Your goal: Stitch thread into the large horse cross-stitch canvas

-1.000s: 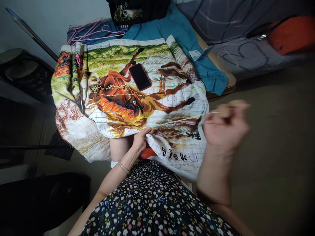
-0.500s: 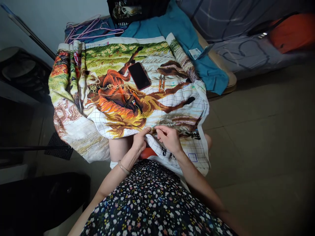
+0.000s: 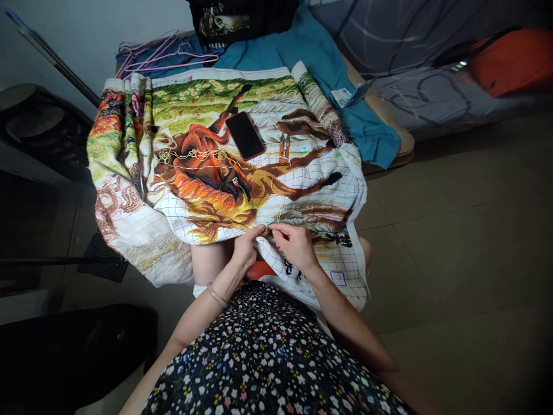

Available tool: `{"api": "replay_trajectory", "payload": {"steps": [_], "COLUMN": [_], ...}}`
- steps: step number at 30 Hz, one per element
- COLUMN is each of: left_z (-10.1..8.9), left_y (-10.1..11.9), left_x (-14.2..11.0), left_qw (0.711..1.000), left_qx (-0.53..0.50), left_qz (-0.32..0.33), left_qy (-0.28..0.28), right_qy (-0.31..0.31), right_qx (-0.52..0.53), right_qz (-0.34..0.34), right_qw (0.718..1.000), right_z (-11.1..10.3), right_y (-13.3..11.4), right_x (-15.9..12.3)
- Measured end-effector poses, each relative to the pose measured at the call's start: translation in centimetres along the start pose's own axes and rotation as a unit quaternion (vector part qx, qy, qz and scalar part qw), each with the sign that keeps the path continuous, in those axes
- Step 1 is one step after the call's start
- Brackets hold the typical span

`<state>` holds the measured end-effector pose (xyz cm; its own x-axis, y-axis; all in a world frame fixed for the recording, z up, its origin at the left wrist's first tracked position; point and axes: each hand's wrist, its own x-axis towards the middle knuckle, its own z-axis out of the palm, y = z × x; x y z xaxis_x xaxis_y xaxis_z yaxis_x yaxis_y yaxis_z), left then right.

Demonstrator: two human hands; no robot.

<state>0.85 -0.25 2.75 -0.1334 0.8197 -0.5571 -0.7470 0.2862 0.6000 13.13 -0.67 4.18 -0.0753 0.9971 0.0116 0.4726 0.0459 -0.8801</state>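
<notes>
Broadly, a large white gridded cloth with multicoloured stitching lies beneath a flat black rectangular phone with a red edge, reaching past it on every side. Left of the phone, a loose tangle of fine yellow thread rests on the cloth; a tug on the fabric could snag or knot its loops. Below the phone, the bare left hand has its fingers closed on the cloth's near edge. Just right of the phone lie small orange-handled metal snips, which a steep tilt of the cloth could slide off. Below and right of the phone, the bare right hand's fingers are narrowly pinched beside the left hand; whether they grip a needle, I cannot tell. A hidden point could prick skin.
</notes>
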Motion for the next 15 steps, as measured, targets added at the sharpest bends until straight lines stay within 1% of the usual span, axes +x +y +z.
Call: {"api": "replay_trajectory", "payload": {"steps": [4, 8, 11, 13, 15], "left_z": [0.0, -0.2, -0.4, -0.4, -0.3], "left_y": [-0.1, -0.2, -0.3, -0.3, -0.2], "left_x": [0.1, 0.2, 0.2, 0.3, 0.3], "left_qw": [1.000, 1.000, 1.000, 1.000, 1.000], "left_qx": [-0.001, 0.001, 0.009, 0.017, 0.021], "left_qz": [0.004, 0.005, -0.003, -0.002, 0.003], "left_qy": [-0.002, -0.003, -0.007, -0.011, -0.008], "right_qy": [0.000, 0.017, -0.010, -0.029, -0.024], "right_qx": [-0.021, -0.037, 0.008, 0.043, 0.059], "right_qz": [-0.009, -0.005, 0.040, 0.067, 0.066], "right_qw": [1.000, 0.999, 0.999, 0.996, 0.996], "right_z": [0.0, 0.2, 0.4, 0.7, 1.1], "right_y": [-0.4, -1.3, -1.5, -1.2, -0.5], "right_x": [0.1, 0.1, 0.0, -0.1, -0.2]}}
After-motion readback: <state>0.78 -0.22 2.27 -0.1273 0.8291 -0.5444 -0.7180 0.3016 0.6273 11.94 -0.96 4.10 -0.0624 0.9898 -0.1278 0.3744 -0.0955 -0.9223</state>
